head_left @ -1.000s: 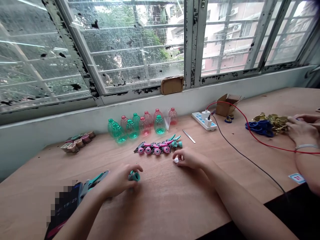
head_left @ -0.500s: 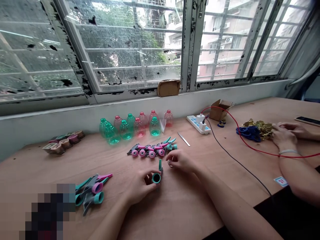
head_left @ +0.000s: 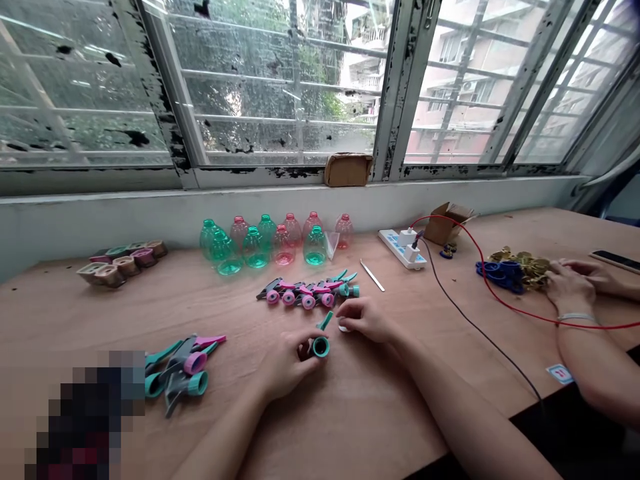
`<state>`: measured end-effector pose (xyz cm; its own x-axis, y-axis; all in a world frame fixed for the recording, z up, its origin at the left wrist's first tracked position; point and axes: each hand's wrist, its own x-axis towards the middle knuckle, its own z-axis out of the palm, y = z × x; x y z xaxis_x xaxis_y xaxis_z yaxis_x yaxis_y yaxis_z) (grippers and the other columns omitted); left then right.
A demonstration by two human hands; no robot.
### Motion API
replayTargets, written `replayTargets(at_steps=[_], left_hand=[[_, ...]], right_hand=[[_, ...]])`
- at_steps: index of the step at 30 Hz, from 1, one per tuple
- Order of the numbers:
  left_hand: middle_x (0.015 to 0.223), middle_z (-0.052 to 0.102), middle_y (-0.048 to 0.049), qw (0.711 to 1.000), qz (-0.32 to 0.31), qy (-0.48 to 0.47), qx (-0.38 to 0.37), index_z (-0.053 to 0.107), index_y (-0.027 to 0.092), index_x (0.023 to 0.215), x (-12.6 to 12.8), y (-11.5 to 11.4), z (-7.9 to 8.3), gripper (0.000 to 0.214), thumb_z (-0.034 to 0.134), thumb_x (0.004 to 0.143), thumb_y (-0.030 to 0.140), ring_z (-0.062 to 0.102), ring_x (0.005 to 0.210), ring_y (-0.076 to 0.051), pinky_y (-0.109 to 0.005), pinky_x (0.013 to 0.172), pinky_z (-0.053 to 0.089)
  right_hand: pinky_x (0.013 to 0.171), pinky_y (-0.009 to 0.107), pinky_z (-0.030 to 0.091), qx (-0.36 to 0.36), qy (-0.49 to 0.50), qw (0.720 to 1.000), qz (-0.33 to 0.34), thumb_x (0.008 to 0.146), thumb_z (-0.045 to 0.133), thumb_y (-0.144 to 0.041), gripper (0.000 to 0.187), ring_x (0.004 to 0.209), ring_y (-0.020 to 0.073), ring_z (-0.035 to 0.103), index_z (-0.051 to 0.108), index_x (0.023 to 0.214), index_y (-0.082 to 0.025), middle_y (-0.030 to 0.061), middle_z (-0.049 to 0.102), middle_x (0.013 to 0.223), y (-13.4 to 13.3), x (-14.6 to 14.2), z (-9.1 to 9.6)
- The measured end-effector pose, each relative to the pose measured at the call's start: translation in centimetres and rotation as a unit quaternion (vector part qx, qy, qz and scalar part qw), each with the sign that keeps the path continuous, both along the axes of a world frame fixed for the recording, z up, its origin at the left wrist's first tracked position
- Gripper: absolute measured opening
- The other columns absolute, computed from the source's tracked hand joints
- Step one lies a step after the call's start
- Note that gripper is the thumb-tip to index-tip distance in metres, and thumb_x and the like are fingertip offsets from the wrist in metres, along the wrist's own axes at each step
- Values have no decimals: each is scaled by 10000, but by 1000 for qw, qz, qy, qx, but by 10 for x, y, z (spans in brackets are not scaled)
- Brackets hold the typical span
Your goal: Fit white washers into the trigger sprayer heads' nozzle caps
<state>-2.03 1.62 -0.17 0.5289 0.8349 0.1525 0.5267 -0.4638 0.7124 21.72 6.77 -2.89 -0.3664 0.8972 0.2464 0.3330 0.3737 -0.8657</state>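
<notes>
On a table (head_left: pixel 350 427), a teal nozzle (head_left: pixel 322 340) is gripped at frame centre by the left hand (head_left: pixel 290 360); a white piece (head_left: pixel 343 326) is pinched by the right hand (head_left: pixel 367 320).

On our light-brown wooden desk (head_left: pixel 350 427) stand translucent green and pink plastic bottles (head_left: pixel 255 251); nearer us lie grey, pink and teal trigger-shaped plastic parts (head_left: pixel 309 302) and silver metal tweezers (head_left: pixel 373 276); rightward, a white power strip (head_left: pixel 393 245) and brown cardboard box (head_left: pixel 441 229).
</notes>
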Motion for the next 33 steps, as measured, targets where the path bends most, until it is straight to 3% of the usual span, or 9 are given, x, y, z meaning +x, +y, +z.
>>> replayTargets(at_steps=[6,15,19,24,29,33], left_hand=[[654,519,39,1000,2,-7,-15,656,209,1060,0,1,0,308,594,761,248,426,579,-103,-212,549,337],[659,545,39,1000,-5,-24,-16,662,211,1043,0,1,1,302,581,753,216,433,568,-97,-204,541,346],[697,610,25,999,21,-24,8,681,214,993,1,1,1,278,602,727,207,470,589,-108,-212,557,369],[755,668,15,998,45,-36,17,695,219,974,2,1,2,257,627,726,214,526,628,-123,-222,585,390],[801,696,14,999,34,-38,14,695,228,1050,2,2,-1,322,658,730,217,563,663,-129,-215,596,394],[832,705,14,998,29,-43,26,696,229,1069,2,3,-2,337,646,737,194,572,678,-131,-209,596,392]], right_hand=[[616,247,467,23,3,996,-82,763,652,-300,178,669,142,598,699,851,-153,32,684,768,3,6,8],[546,227,447,-96,37,993,55,738,703,-337,261,607,120,573,690,899,-133,11,651,706,-5,-9,6],[536,225,453,-104,66,991,57,691,758,-361,317,580,109,562,680,905,-141,-9,632,671,-9,-13,10],[546,240,466,-127,153,979,49,621,824,-351,296,599,126,595,663,762,-146,8,668,694,-14,-16,10],[600,263,504,-79,148,980,109,687,784,-316,205,652,144,621,730,809,-162,24,671,748,-21,-29,11],[605,255,504,14,112,990,85,741,744,-324,151,679,146,617,739,794,-182,33,648,788,-25,-39,11]])
